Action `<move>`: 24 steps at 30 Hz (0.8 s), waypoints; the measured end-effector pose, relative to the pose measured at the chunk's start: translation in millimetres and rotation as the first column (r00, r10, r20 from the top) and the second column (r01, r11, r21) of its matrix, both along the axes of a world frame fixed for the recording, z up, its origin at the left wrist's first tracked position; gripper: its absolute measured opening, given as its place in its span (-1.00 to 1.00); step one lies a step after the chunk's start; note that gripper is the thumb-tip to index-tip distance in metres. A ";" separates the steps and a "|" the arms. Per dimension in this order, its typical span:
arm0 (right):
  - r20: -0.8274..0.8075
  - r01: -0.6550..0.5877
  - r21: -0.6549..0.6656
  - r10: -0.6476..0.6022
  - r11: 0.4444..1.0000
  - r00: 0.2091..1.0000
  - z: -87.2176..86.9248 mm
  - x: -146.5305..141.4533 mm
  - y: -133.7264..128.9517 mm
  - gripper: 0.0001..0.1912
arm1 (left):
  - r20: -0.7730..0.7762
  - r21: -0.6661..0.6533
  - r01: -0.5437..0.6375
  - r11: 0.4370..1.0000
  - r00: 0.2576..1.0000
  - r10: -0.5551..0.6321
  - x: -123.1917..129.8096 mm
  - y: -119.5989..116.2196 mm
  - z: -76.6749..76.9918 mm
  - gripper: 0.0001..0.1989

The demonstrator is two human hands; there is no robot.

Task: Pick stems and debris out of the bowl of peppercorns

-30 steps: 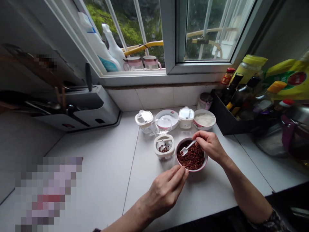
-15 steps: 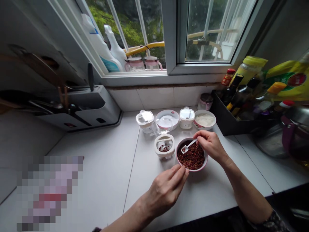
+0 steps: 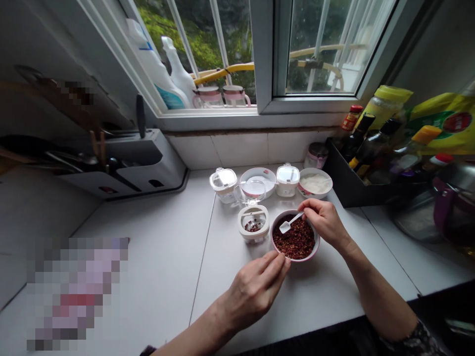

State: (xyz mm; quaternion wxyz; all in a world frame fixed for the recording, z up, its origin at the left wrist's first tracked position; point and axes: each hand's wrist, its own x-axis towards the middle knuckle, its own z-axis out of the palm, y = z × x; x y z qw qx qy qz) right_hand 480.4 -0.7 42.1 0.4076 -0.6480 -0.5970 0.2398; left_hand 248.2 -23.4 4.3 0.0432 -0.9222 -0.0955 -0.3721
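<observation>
We record the left hand (image 3: 254,292), fingers pinched together at the pink-rimmed bowl (image 3: 295,259), just beside the square plastic jar (image 3: 253,231). Red peppercorns (image 3: 297,242) fill the bowl, where the right hand (image 3: 324,222) clamps a white scoop (image 3: 285,227) between its fingers. We judge that tilting the scoop could scatter grains onto the white counter (image 3: 230,301), while a knock at the rim could tip the bowl.

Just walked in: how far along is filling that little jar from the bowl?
It looks barely begun. Done: the open square jar holds only a few peppercorns. In hand: the right hand holds a small white spoon over the pink-rimmed bowl, with the left hand at its rim. Left: the bowl is still well filled.
</observation>
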 end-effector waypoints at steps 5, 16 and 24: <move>0.041 -0.022 0.027 0.021 0.999 0.999 0.6 0.9 0.0 -0.78 | 0.003 -0.002 -0.006 1.000 1.000 0.006 1.5 -0.4 0.0 -0.77; 0.210 -0.245 0.110 0.219 0.963 0.953 3.6 -4.9 -6.2 -0.76 | 0.016 -0.057 -0.008 0.998 1.000 0.009 2.6 -0.5 -1.6 -0.77; 0.240 -0.144 0.086 0.120 0.986 0.963 5.4 0.4 -4.5 -0.76 | 0.036 -0.068 -0.012 0.998 0.999 0.014 3.5 0.1 -1.0 -0.78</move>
